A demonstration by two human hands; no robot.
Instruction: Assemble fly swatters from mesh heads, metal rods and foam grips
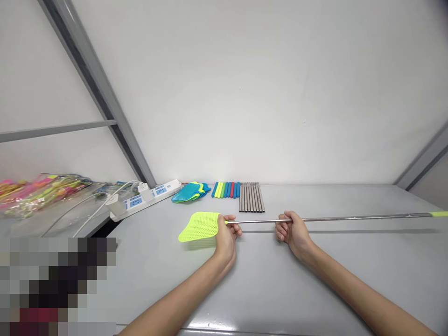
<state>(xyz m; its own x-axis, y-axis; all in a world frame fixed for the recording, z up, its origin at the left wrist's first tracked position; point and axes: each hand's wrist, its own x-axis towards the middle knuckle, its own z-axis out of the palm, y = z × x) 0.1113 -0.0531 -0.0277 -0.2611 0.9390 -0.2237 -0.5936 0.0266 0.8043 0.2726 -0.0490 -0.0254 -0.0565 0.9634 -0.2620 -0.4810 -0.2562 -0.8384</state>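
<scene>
A fly swatter with a yellow-green mesh head (200, 226) and a long, extended metal rod (350, 218) is held level above the grey table. My left hand (226, 235) is closed around it where the head meets the rod. Farther along, my right hand (293, 232) pinches the rod between thumb and fingers. The rod stretches to the right and ends in a yellow-green grip (439, 214) at the picture's edge. Behind the hands lie a row of coloured grips (226, 190), a row of metal tubes (252, 197) and a pile of swatter heads (189, 192).
A white power strip (154, 198) with plugs and cables runs along the table's left side. Beyond it, plastic bags of colourful items (49, 193) lie on another surface. A white wall (262, 93) closes off the back, with a metal frame post (105, 102) at left.
</scene>
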